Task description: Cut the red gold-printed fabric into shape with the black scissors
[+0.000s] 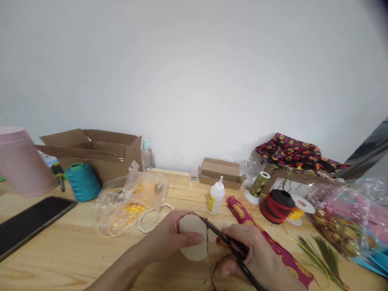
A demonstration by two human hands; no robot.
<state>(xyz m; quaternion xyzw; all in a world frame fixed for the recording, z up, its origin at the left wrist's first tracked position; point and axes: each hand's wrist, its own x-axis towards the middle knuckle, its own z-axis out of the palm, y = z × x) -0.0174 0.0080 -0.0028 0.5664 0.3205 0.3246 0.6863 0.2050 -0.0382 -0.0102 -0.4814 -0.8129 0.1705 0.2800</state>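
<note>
My left hand (pixel 169 236) grips a flat pale wooden cutout (pixel 194 238) with scalloped edges, thumb laid across its face, just above the wooden table (pixel 75 254). My right hand (pixel 253 252) is closed round a dark slim tool (pixel 226 238), like a pen or brush, whose tip touches the cutout's upper right edge. A strip of red fabric with gold print (pixel 266 242) lies under and beyond my right hand. A red thread (pixel 216 266) curls on the table below the cutout.
A white glue bottle (pixel 216 198) stands behind the cutout. Red (pixel 277 206), gold (pixel 259 184), yellow (pixel 298 210) and teal (pixel 81 182) spools, clear bags with yellow cord (pixel 130 202), cardboard boxes (pixel 97 151), a phone (pixel 27 222), a pink tub (pixel 18 161) and patterned cloth (pixel 294 153) surround.
</note>
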